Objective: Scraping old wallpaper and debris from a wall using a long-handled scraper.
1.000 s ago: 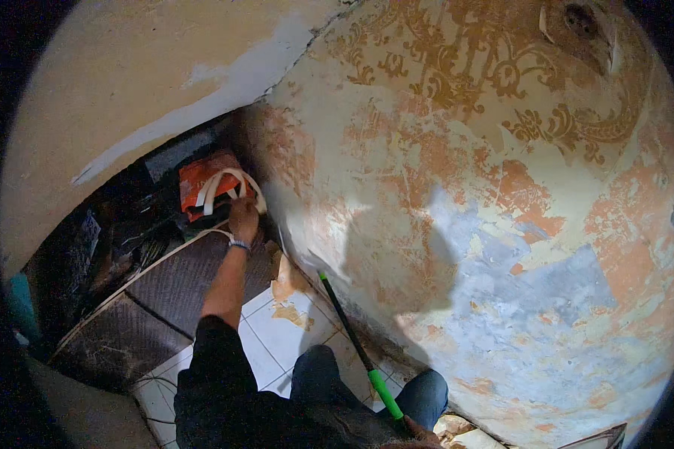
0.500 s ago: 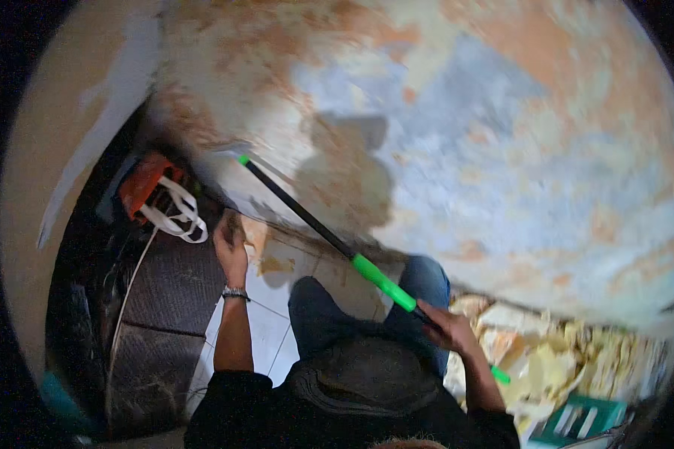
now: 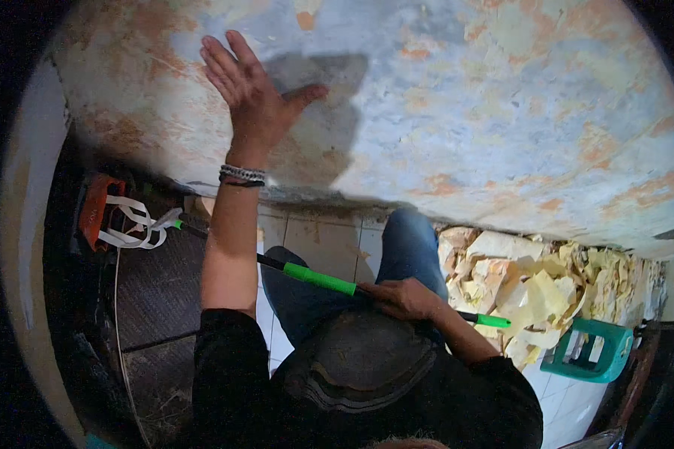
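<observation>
My left hand (image 3: 258,108) is raised against the patchy grey, cream and orange wall (image 3: 457,112), fingers spread and nothing in them. Whether the palm presses flat on it is hard to tell. Lower down, my right hand (image 3: 406,298) grips the black part of a long-handled scraper (image 3: 318,280) with bright green sleeves. The pole lies slantwise across my knees and passes behind my left forearm. Its pale blade end sits by the white straps of an orange-red bag (image 3: 93,213) at the left. The pole's green butt sticks out to the right.
Along the wall's foot on the right lies a heap of torn, peeled yellowish scraps (image 3: 543,295). A green plastic stool (image 3: 616,358) stands beside it. Dark brown panels (image 3: 157,299) are at the left, with pale floor tiles (image 3: 318,239) between my legs and the wall.
My left hand has risen from low by the floor to the wall. The scraper's blade end has come off the wall and dropped left toward the bag, my right hand still gripping the pole.
</observation>
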Action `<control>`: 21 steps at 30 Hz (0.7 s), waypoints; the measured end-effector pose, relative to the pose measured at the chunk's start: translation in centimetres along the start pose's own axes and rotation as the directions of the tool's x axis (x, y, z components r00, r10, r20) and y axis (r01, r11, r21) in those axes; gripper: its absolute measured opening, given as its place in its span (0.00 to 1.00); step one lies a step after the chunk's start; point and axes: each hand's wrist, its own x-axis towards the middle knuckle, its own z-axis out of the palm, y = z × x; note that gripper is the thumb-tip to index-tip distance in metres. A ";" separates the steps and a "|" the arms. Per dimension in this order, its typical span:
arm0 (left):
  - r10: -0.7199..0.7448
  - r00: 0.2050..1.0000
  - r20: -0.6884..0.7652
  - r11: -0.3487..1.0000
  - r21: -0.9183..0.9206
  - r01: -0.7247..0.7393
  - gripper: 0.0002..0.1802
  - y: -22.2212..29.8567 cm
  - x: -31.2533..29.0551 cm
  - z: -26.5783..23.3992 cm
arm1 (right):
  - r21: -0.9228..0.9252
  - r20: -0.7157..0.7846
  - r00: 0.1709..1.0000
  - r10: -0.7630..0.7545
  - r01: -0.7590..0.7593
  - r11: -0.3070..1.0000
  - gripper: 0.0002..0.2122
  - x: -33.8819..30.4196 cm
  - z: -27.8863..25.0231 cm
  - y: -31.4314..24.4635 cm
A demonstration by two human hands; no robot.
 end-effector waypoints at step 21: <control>0.096 0.994 -0.048 0.995 0.041 -0.094 0.76 -0.8 0.0 0.2 | 0.004 0.148 0.985 0.092 -0.094 0.996 0.27 1.6 -1.1 0.8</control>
